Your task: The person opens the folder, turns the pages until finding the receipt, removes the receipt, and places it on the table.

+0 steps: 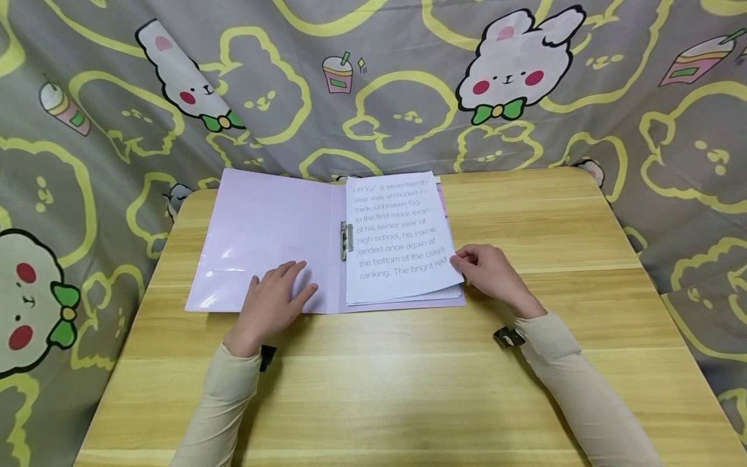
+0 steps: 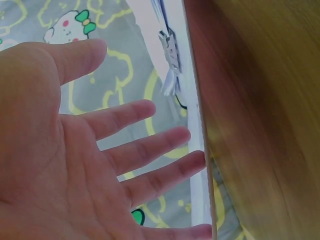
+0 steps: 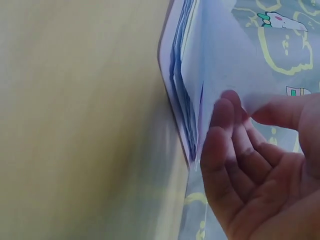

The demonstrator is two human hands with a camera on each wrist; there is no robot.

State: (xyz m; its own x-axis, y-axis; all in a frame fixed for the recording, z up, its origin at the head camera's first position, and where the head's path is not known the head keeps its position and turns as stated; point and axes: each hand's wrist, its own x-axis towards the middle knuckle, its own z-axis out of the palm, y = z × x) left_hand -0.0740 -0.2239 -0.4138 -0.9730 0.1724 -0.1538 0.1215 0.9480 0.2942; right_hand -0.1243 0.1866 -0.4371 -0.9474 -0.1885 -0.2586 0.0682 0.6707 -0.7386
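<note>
A light purple folder (image 1: 265,227) lies opened flat on the table, with a metal clip (image 1: 347,240) at its spine. On its right side rests a stack of printed sheets, the top sheet (image 1: 397,240) bearing large text. My right hand (image 1: 490,272) pinches the lower right edge of that sheet between thumb and fingers; the right wrist view shows the sheet (image 3: 225,55) lifted a little off the papers below. Over the folder's left cover, near its lower edge, is my left hand (image 1: 274,305), fingers spread and holding nothing.
The folder sits near the far side of a wooden table (image 1: 397,383). Behind the table hangs a grey curtain (image 1: 403,39) with cartoon bears and rabbits. Pink edges (image 1: 441,198) show beside the sheets at the right. Each wrist wears a black strap mount (image 1: 508,336).
</note>
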